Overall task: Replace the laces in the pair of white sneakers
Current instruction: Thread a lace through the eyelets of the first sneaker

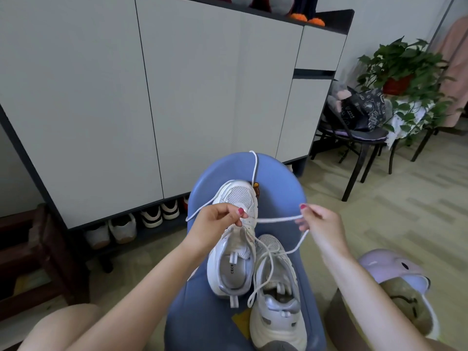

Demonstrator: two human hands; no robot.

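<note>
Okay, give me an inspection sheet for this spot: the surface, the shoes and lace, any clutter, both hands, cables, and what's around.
Surface: blue chair, both sneakers resting on its seat.
Job's things: left sneaker and right sneaker, touching; white lace runs from the left sneaker's eyelets, one end draped over the chair back.
Clutter: yellow scrap beside the right sneaker.
Hands: left hand pinches the lace at the eyelets; right hand pinches the lace out to the side.
Cables: nothing seen.
Surroundings: grey cabinet with shoes beneath, potted plant, dark chair with bag.
</note>
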